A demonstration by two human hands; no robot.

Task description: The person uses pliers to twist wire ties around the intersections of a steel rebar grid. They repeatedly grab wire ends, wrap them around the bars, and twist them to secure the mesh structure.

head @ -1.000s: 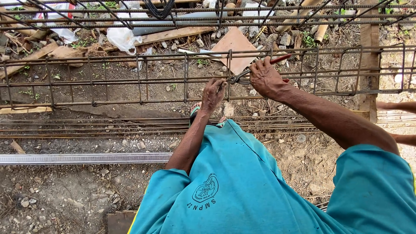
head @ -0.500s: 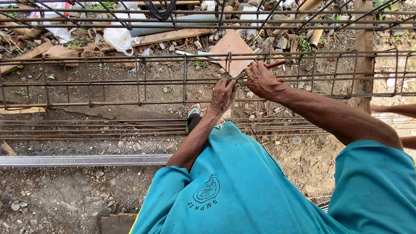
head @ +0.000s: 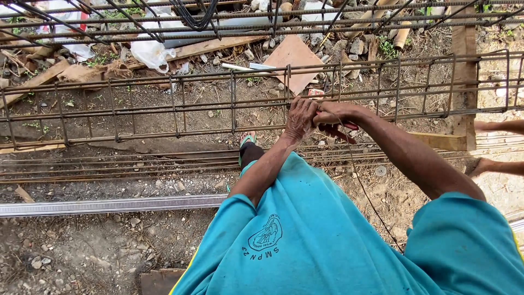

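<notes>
Centre frame: left hand (head: 299, 119) grips a bar of the rebar cage (head: 164, 104), fingers curled shut around it; right hand (head: 333, 116) is closed on a red-handled tool (head: 349, 125) at the same joint. Thin tie wire (head: 365, 191) trails down. Best to brace the bar firmly and twist evenly.

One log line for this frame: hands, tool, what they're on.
left hand: on rebar cage | right hand: grips red-handled tool | thin wire: trails down
</notes>
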